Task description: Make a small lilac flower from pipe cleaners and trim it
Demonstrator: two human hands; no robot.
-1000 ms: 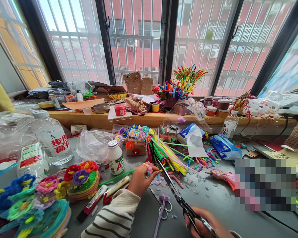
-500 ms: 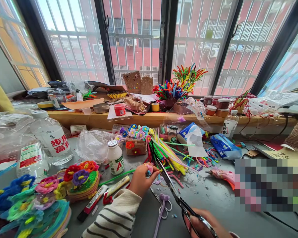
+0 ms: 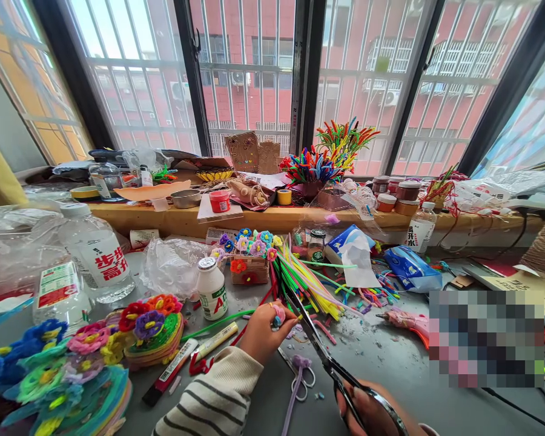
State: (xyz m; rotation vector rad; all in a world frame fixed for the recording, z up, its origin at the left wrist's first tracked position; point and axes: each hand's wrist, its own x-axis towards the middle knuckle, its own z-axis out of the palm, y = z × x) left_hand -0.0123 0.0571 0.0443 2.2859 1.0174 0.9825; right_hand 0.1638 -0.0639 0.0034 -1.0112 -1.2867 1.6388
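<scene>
My left hand (image 3: 266, 332) is closed in a pinch, with a tiny yellow piece (image 3: 300, 317) showing at the fingertips. Around one of its fingers sits a fuzzy pink-and-blue ring (image 3: 278, 315). My right hand (image 3: 375, 409) grips the handles of large dark scissors (image 3: 327, 363), whose blades reach up beside the left fingertips. Below lies a lilac pipe cleaner (image 3: 291, 399) with a bunched top, over small white-handled scissors (image 3: 305, 389). Behind the hands is a spread bundle of coloured pipe cleaners (image 3: 315, 287).
Pipe-cleaner flowers (image 3: 149, 325) cover the left side, near a white bottle (image 3: 212, 290) and a glue stick (image 3: 172, 369). A flower-filled basket (image 3: 249, 275) stands behind. To the right are a blue tissue pack (image 3: 411, 269) and a pink glue gun (image 3: 406, 321). Scraps litter the grey table (image 3: 367, 357).
My left hand has shifted slightly right, bringing its fingertips nearer the scissor blades. The right hand and large scissors have moved slightly; the table items look the same.
</scene>
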